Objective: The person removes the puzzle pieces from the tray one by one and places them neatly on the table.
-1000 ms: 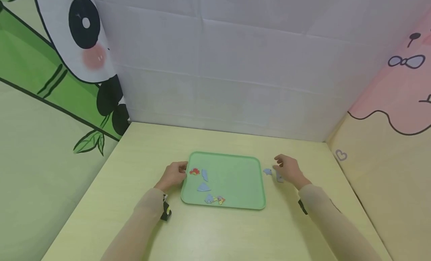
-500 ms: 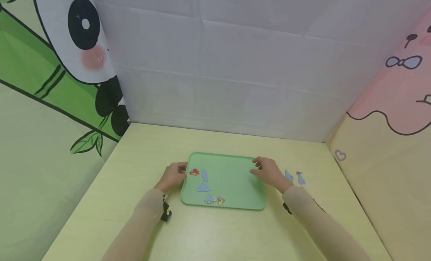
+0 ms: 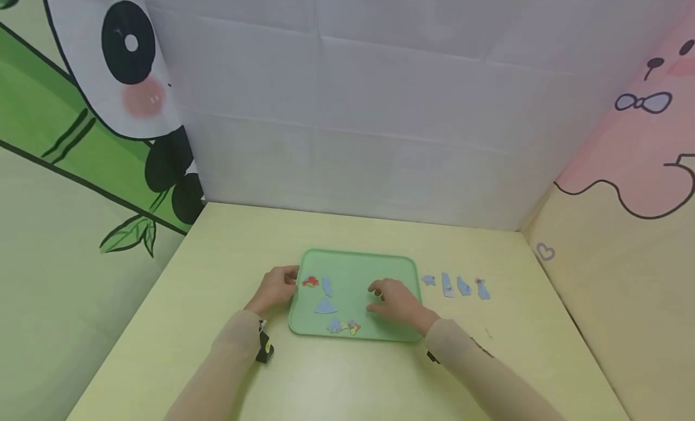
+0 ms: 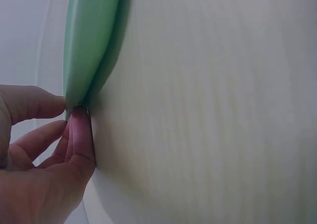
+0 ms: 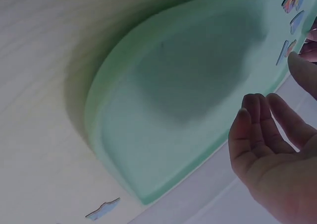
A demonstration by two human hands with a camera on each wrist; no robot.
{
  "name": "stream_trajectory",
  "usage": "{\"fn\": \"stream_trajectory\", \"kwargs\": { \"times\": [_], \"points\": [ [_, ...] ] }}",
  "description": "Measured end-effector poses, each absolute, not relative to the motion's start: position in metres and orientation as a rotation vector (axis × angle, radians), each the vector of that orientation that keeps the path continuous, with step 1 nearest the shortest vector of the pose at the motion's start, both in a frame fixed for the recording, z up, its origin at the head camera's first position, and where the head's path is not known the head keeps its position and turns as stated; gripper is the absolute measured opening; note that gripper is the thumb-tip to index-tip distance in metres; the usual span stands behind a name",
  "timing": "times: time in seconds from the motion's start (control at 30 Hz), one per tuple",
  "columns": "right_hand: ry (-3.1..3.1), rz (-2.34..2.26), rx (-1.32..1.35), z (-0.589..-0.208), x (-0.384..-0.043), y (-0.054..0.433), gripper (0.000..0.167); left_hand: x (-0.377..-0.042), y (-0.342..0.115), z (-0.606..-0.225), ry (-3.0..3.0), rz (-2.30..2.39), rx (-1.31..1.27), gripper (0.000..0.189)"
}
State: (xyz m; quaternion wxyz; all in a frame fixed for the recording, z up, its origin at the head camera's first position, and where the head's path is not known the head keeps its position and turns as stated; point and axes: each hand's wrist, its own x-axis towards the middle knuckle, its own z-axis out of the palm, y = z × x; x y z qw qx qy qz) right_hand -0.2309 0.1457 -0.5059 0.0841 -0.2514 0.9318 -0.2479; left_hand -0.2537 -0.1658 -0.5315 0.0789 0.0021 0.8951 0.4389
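A green tray lies on the table. My left hand pinches its left edge, thumb above and fingers beneath in the left wrist view. My right hand hovers over the right half of the tray, fingers loosely curled, with nothing visible between them. On the tray's left side are a red puzzle-like piece, a narrow blue piece and a blue triangular piece. Along its front edge sits a multicoloured cluster.
Right of the tray, several flat blue pieces lie in a row on the table, among them a small piece, an oblong piece and a piece with a red spot. A white wall rises behind the table.
My right hand has moved left, from beside the loose pieces to over the tray, uncovering the row of pieces. The left hand has stayed at the tray's edge.
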Motion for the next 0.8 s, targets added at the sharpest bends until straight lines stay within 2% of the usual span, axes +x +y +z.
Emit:
{"fn": "stream_trajectory", "kwargs": {
  "times": [0.27, 0.57, 0.8],
  "points": [
    [2.757, -0.726, -0.781, -0.510, -0.223, 0.127, 0.036, -0.254, -0.165, -0.534, 2.690, 1.323, 0.005, 0.058],
    [2.701, -0.715, -0.829, -0.517, -0.212, 0.111, 0.040, -0.253, -0.165, -0.533, 2.690, 1.316, 0.009, 0.057],
    [2.687, -0.701, -0.854, -0.511, -0.205, 0.106, 0.033, -0.254, -0.165, -0.534, 2.694, 1.321, 0.013, 0.058]
  ]
}}
